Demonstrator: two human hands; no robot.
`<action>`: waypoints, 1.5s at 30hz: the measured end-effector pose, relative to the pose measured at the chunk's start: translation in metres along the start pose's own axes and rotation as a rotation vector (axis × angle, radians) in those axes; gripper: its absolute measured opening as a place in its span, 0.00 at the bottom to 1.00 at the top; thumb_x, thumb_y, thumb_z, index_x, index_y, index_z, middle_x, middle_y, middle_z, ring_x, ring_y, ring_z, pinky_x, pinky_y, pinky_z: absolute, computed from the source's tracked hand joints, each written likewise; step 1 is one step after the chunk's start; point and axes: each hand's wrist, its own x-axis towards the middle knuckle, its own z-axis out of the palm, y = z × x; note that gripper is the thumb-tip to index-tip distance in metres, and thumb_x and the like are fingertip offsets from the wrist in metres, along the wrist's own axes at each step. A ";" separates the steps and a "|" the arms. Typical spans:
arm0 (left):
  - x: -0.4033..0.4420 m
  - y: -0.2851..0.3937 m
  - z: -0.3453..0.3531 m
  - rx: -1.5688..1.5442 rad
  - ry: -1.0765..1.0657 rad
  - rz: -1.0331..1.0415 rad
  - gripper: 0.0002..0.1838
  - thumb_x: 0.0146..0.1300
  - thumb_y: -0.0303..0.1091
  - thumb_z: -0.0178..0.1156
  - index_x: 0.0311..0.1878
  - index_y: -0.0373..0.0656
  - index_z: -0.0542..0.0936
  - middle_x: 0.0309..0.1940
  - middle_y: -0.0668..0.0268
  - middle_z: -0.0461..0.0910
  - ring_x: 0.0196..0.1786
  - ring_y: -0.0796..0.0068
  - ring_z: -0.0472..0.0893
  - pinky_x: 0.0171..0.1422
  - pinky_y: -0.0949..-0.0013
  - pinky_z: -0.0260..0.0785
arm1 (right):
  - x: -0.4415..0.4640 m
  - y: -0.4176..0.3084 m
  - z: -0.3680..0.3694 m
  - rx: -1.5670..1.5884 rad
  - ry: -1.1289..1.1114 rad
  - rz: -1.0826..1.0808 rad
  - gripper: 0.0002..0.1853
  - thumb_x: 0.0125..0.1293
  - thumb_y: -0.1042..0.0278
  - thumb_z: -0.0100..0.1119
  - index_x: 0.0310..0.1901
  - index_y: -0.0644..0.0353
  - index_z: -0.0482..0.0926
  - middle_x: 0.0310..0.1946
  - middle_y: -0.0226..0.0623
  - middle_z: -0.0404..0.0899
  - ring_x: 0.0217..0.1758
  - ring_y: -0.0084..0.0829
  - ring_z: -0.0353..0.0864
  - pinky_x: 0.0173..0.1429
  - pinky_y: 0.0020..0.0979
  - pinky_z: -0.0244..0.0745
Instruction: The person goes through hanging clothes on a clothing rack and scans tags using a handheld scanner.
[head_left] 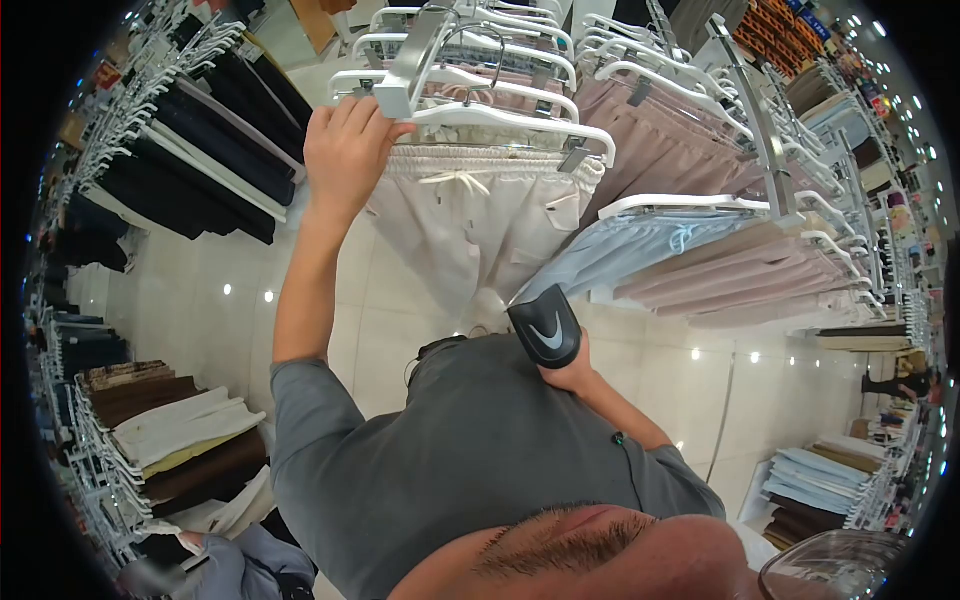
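Note:
My left hand (350,150) is up at the front rail, its fingers closed over the left end of a white hanger (520,122). Light cream drawstring trousers (470,205) hang from that hanger by clips. Near my waist my right hand (575,365) is wrapped round a black handheld steamer (548,328), whose wide head hides part of the fingers. A faint pale haze shows by the steamer's head, close to the lower part of the trousers. Pale blue trousers (640,250) hang just right of them.
Pink trousers (650,140) hang on the racks ahead and to the right. Dark trousers (200,150) fill a rack at the left. Folded-over garments (190,430) hang lower left, beside another person (245,560). More blue garments (815,480) are at the lower right.

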 end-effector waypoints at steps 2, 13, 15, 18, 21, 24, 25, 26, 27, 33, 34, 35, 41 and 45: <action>-0.003 -0.011 -0.001 0.014 -0.015 -0.018 0.13 0.57 0.44 0.71 0.40 0.50 0.83 0.33 0.75 0.79 0.38 0.73 0.78 0.41 0.65 0.63 | 0.000 -0.004 0.004 -0.026 0.006 -0.027 0.14 0.48 0.76 0.66 0.39 0.58 0.84 0.36 0.38 0.85 0.37 0.42 0.86 0.44 0.37 0.80; -0.024 -0.042 0.005 -0.091 -0.051 -0.055 0.12 0.60 0.43 0.69 0.41 0.49 0.83 0.38 0.74 0.82 0.47 0.71 0.81 0.57 0.61 0.66 | 0.002 -0.017 0.012 0.036 -0.101 0.291 0.16 0.53 0.75 0.64 0.45 0.57 0.86 0.42 0.36 0.88 0.47 0.38 0.87 0.55 0.36 0.79; -0.026 -0.041 0.009 -0.101 -0.072 -0.056 0.12 0.60 0.43 0.69 0.42 0.49 0.83 0.39 0.73 0.83 0.49 0.70 0.81 0.60 0.59 0.66 | -0.001 -0.016 0.013 0.006 -0.103 0.275 0.16 0.53 0.74 0.65 0.45 0.57 0.86 0.42 0.36 0.88 0.47 0.38 0.87 0.55 0.36 0.79; -0.024 -0.042 0.007 -0.111 -0.054 -0.055 0.12 0.60 0.42 0.69 0.44 0.50 0.83 0.46 0.72 0.82 0.58 0.68 0.79 0.71 0.54 0.62 | -0.005 -0.016 0.014 -0.065 -0.124 0.267 0.16 0.52 0.73 0.66 0.45 0.55 0.86 0.41 0.35 0.88 0.47 0.39 0.86 0.54 0.37 0.79; -0.025 -0.034 0.003 -0.091 -0.016 -0.109 0.11 0.64 0.41 0.68 0.47 0.51 0.84 0.48 0.72 0.82 0.60 0.67 0.78 0.73 0.52 0.62 | -0.005 -0.018 0.012 -0.131 -0.163 0.251 0.16 0.51 0.73 0.66 0.44 0.54 0.86 0.41 0.35 0.88 0.46 0.39 0.86 0.53 0.37 0.79; -0.033 -0.023 0.007 -0.055 0.048 -0.229 0.09 0.67 0.39 0.66 0.48 0.52 0.85 0.50 0.73 0.83 0.61 0.65 0.77 0.74 0.51 0.62 | -0.002 -0.017 0.007 -0.101 -0.154 0.237 0.16 0.51 0.74 0.66 0.43 0.55 0.86 0.41 0.35 0.88 0.45 0.39 0.86 0.52 0.37 0.80; -0.032 -0.016 0.005 -0.049 0.045 -0.228 0.09 0.67 0.39 0.66 0.48 0.52 0.85 0.50 0.73 0.83 0.61 0.65 0.77 0.74 0.51 0.62 | -0.002 -0.017 0.005 -0.047 -0.125 0.246 0.15 0.50 0.74 0.66 0.43 0.55 0.86 0.40 0.35 0.88 0.44 0.40 0.87 0.50 0.36 0.80; -0.031 -0.006 0.001 -0.051 0.070 -0.277 0.08 0.67 0.34 0.66 0.47 0.48 0.84 0.51 0.69 0.82 0.62 0.62 0.78 0.73 0.52 0.63 | -0.002 -0.014 0.002 -0.040 -0.128 0.244 0.15 0.50 0.74 0.66 0.43 0.55 0.86 0.40 0.35 0.88 0.44 0.40 0.87 0.50 0.36 0.80; -0.030 0.005 -0.002 -0.054 0.095 -0.325 0.07 0.67 0.29 0.67 0.46 0.44 0.83 0.52 0.65 0.82 0.62 0.58 0.78 0.72 0.52 0.64 | -0.002 -0.011 -0.002 -0.024 -0.160 0.203 0.17 0.51 0.74 0.66 0.45 0.57 0.84 0.41 0.38 0.87 0.44 0.43 0.86 0.51 0.38 0.80; -0.042 0.094 0.004 -0.336 0.222 -0.489 0.09 0.65 0.20 0.61 0.46 0.41 0.84 0.47 0.60 0.82 0.55 0.57 0.79 0.65 0.56 0.67 | -0.012 0.002 -0.030 0.083 -0.139 0.151 0.25 0.50 0.75 0.69 0.53 0.62 0.80 0.46 0.43 0.86 0.47 0.46 0.86 0.54 0.40 0.80; -0.044 0.116 0.007 -0.432 0.238 -0.529 0.09 0.65 0.18 0.60 0.45 0.40 0.83 0.46 0.59 0.82 0.52 0.58 0.79 0.63 0.58 0.68 | -0.015 0.004 -0.037 0.100 -0.123 0.149 0.27 0.49 0.75 0.69 0.55 0.64 0.79 0.46 0.44 0.86 0.48 0.46 0.87 0.54 0.40 0.80; -0.045 0.142 0.012 -0.528 0.253 -0.568 0.09 0.64 0.17 0.59 0.44 0.39 0.83 0.44 0.57 0.82 0.49 0.59 0.79 0.60 0.61 0.69 | -0.019 0.007 -0.046 0.099 -0.117 0.153 0.27 0.49 0.75 0.69 0.55 0.64 0.79 0.46 0.44 0.86 0.48 0.46 0.87 0.54 0.40 0.80; -0.034 0.285 0.016 -1.349 0.156 -1.117 0.08 0.74 0.23 0.52 0.50 0.36 0.79 0.43 0.61 0.81 0.49 0.70 0.80 0.60 0.66 0.70 | -0.051 0.023 -0.102 0.132 -0.028 0.147 0.29 0.48 0.76 0.69 0.56 0.65 0.78 0.46 0.45 0.86 0.47 0.47 0.87 0.53 0.40 0.80; -0.003 0.332 0.023 -1.747 -0.102 -1.119 0.12 0.76 0.27 0.50 0.56 0.35 0.78 0.45 0.60 0.81 0.48 0.73 0.80 0.57 0.67 0.71 | -0.079 0.038 -0.129 0.039 0.064 0.157 0.22 0.47 0.75 0.69 0.48 0.62 0.81 0.41 0.41 0.87 0.41 0.44 0.87 0.48 0.38 0.81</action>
